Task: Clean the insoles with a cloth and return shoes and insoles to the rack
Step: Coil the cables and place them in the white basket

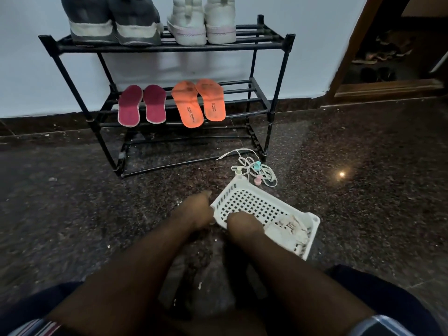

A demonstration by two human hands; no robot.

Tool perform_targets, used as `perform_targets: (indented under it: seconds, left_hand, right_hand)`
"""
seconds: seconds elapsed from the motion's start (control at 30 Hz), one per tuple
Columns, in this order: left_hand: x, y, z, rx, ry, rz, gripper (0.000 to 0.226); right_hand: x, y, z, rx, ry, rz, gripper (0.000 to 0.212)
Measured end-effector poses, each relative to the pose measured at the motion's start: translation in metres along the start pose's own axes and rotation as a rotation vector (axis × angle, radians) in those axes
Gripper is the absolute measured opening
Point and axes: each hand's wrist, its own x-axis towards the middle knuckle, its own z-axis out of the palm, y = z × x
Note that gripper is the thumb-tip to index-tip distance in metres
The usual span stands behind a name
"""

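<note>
Gripping basket point(264, 204) w/ hands (insoles point(172, 105) well beyond, on rack point(281, 42)).

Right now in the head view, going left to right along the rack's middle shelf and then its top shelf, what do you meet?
Middle shelf: maroon insole pair → orange insole pair. Top shelf: grey shoes → white shoes.

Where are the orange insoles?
The orange insoles lie side by side on the rack's middle shelf, right of the pink insoles, below the white shoes.
</note>
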Motion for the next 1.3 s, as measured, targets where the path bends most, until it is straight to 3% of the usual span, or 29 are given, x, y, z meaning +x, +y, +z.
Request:
perform_targets:
  seconds: [0.1, 0.3, 0.53, 0.77, 0.83, 1.07, 1.17, 1.3]
  left_hand:
    - [-0.005, -0.027, -0.008, -0.027, 0.012, -0.034, 0.039]
    - [-0.011, -0.066, -0.006, -0.083, 0.053, -0.198, 0.065]
    - [-0.013, -0.079, -0.005, -0.155, 0.095, -0.262, 0.076]
    - [-0.013, -0.077, -0.001, -0.111, 0.094, -0.279, 0.080]
    - [-0.012, -0.078, 0.000, -0.116, 0.095, -0.290, 0.082]
    - [-0.004, -0.073, 0.001, -0.094, 0.058, -0.317, 0.080]
    - [0.001, -0.066, 0.003, -0.006, 0.111, -0.280, 0.076]
    - [0.007, -0.054, 0.007, 0.018, 0.171, -0.181, 0.070]
  right_hand:
    - [-0.011, -0.029, 0.013, -0.094, 0.020, -0.164, 0.029]
    - [-0.025, -0.054, 0.027, -0.247, 0.031, -0.403, 0.022]
    - [-0.025, -0.053, 0.024, -0.299, -0.003, -0.451, 0.022]
    - [-0.011, -0.049, 0.021, -0.144, -0.103, -0.436, 0.030]
    - [-0.001, -0.044, 0.008, 0.013, -0.085, -0.401, 0.033]
    - [0.052, 0.021, -0.054, 0.497, 0.249, -0.044, 0.012]
    - [0.081, 0.066, -0.072, 0.490, 0.368, 0.180, 0.004]
    - [0.111, 0.114, -0.069, 0.395, 0.360, 0.418, 0.016]
